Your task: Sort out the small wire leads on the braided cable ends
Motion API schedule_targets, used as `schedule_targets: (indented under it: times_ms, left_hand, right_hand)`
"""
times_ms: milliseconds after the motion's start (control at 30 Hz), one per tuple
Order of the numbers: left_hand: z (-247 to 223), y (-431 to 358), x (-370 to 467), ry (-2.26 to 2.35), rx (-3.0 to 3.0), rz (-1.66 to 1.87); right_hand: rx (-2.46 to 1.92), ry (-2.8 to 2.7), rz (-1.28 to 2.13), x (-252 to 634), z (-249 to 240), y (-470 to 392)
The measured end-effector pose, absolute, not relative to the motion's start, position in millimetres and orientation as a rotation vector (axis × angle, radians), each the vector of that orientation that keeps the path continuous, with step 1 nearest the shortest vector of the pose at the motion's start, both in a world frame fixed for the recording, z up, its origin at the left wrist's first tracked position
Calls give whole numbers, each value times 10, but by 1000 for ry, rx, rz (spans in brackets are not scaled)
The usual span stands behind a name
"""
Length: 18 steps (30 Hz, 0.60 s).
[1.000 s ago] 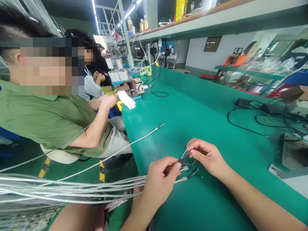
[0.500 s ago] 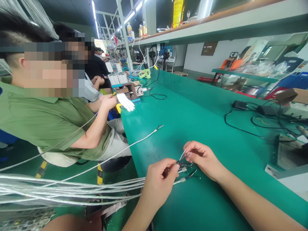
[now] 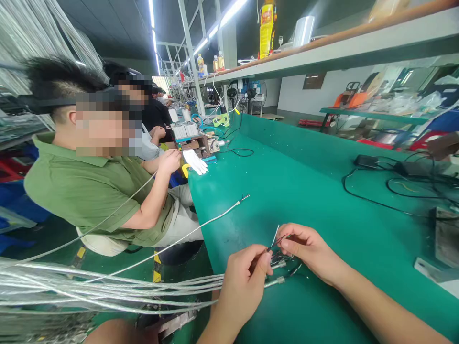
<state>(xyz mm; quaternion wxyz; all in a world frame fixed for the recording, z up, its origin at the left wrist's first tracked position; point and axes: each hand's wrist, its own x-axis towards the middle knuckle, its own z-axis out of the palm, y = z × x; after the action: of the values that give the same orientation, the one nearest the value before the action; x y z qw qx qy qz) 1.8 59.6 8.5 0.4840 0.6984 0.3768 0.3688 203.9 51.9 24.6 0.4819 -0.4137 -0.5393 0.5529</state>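
Observation:
My left hand (image 3: 247, 279) is closed in a pinch around the end of a cable, at the point where its thin wires fan out. Thumb and forefinger of my right hand (image 3: 304, 246) pinch the tips of dark and reddish wires (image 3: 278, 241) from that end. One white wire (image 3: 276, 234) sticks up free between the hands. Below, more stripped cable ends (image 3: 278, 281) lie on the green table. Several whitish cables (image 3: 172, 286) run from the left edge to behind my left hand. A single cable (image 3: 218, 216) with bare wires lies farther up the table.
A co-worker in a green shirt (image 3: 96, 200) sits at the left, holding a cable. Beyond are a white glove (image 3: 194, 162) and a bench device (image 3: 197, 143). Black adapters and cords (image 3: 367, 161) lie at the right beside a metal block (image 3: 446, 236). A shelf (image 3: 340, 50) overhangs the back.
My right fingers have shifted on the wires, which now look drawn straighter between my hands, with the white one standing apart. The whole view has tilted upward and swung slightly left.

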Motion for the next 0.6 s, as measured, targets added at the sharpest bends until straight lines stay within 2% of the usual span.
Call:
schedule_targets:
  times_ms: [400,600]
  left_hand:
    - [103,632,13,874,1577,892]
    - [83,671,7,839,1521,868]
  right_hand:
    - [-1021,-1326,1199,1894,271,484]
    - [-1125,-1488,689,1797,192,418]
